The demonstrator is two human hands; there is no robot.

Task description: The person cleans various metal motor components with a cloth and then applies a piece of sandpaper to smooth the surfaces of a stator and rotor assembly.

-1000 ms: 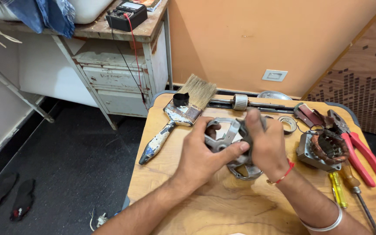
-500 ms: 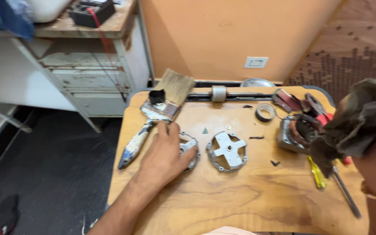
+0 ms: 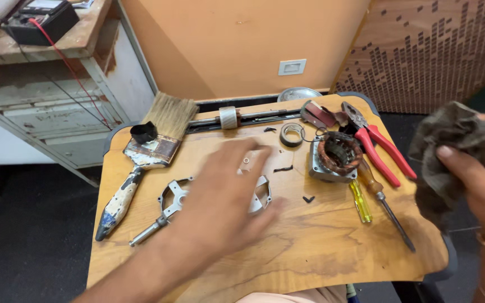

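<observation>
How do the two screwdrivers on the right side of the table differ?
The yellow screwdriver is short, with a see-through yellow handle; the brown screwdriver is longer, with a dark amber handle and a long bare shaft. The yellow one lies almost straight toward the near edge; the brown one slants toward the table's right corner. Both lie flat beside the motor stator, tips pointing toward the person, untouched by either hand.

Orange wall (image 3: 242, 39), dark floor (image 3: 35, 235), worn white cabinet (image 3: 57, 106).

Left hand (image 3: 223, 199) spread flat over a metal motor cover (image 3: 259, 193) on the wooden table (image 3: 332, 247); right hand (image 3: 478, 185) clutches a dark rag (image 3: 444, 146)
</observation>
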